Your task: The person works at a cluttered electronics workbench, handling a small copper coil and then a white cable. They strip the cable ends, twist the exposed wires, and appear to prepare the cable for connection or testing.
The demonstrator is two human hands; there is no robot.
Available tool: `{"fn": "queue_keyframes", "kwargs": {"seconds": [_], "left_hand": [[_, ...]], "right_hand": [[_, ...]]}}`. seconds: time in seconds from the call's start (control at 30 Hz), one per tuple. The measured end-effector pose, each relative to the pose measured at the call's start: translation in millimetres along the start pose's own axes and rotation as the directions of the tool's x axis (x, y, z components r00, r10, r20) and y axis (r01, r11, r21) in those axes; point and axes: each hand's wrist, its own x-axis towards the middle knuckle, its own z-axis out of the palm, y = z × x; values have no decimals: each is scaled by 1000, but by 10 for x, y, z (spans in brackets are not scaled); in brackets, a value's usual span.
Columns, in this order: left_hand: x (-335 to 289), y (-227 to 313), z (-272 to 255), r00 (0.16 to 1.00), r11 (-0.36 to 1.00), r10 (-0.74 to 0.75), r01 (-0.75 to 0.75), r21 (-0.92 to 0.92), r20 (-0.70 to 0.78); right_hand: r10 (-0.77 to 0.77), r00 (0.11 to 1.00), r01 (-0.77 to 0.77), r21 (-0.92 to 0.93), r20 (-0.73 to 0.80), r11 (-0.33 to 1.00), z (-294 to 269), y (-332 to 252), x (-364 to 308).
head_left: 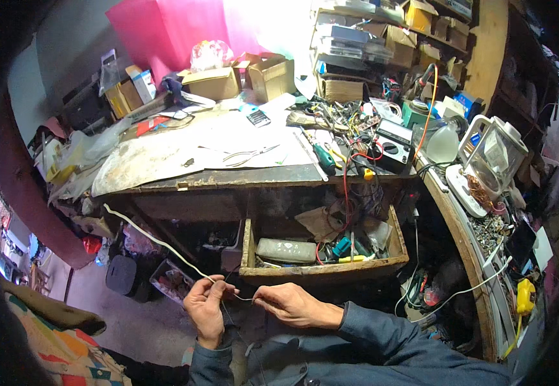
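A white cable (154, 238) runs from near the table's front left edge down to my left hand (205, 312), which pinches it between thumb and fingers. From there a thin strand bridges the short gap to my right hand (297, 305). The right fingertips are pressed together on that strand's end. Both hands are in front of my body, below the table and just short of an open wooden drawer (323, 271). A thin dark wire also hangs below my left hand; where it leads is hard to make out.
Pliers (250, 155) lie on the paper-covered table (157, 159). A green-handled screwdriver (324, 159), tangled leads and a multimeter (393, 143) crowd its right side. In the drawer lies a grey case (286, 250). A blender jug (497, 154) stands on the right bench. At lower left sits someone in patterned cloth (61, 347).
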Motion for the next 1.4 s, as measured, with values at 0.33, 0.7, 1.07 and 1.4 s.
{"fn": "queue_keyframes", "kwargs": {"seconds": [0.33,0.7,1.07,1.4], "left_hand": [[13,-12,149,985,995,-74,83,-55,156],[83,-21,183,962,999,-37,46,-26,270],[85,197,38,705,265,592,-627,733,389],[163,312,-114,653,236,428,-748,620,625]], "right_hand": [[-15,994,20,50,-110,999,17,-8,26],[90,982,-91,2,-168,996,-47,-13,-47],[71,985,-74,-11,-159,997,-43,-3,-35],[-115,990,84,-326,-79,942,-316,-64,29]]}}
